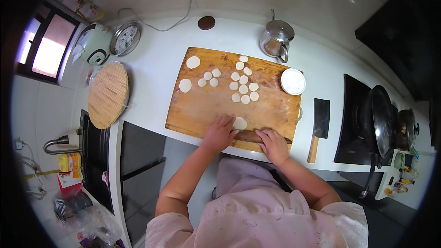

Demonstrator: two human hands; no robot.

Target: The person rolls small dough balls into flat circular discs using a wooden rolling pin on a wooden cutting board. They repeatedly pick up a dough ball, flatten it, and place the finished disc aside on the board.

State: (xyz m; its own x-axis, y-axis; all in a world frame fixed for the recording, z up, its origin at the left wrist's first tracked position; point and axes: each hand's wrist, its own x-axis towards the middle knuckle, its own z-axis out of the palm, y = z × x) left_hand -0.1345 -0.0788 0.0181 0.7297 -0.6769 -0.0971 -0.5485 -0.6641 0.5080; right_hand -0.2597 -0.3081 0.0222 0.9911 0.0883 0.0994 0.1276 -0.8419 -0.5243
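Observation:
On a wooden board at the near counter edge, a flattened dough round lies just beyond a dark wooden rolling pin. My left hand has its fingertips closed on the left edge of that round, close to the pin's left end. With fingers bent over it, my right hand grips the right part of the pin. Farther up the board are several small dough discs in a cluster and a few more discs to their left. Two wider rolled wrappers lie at the board's left side.
A white tub of flour stands on the board's right corner. Beside the board lies a cleaver; farther right is a hob with a black wok. A metal kettle stands behind, and a round woven tray sits left.

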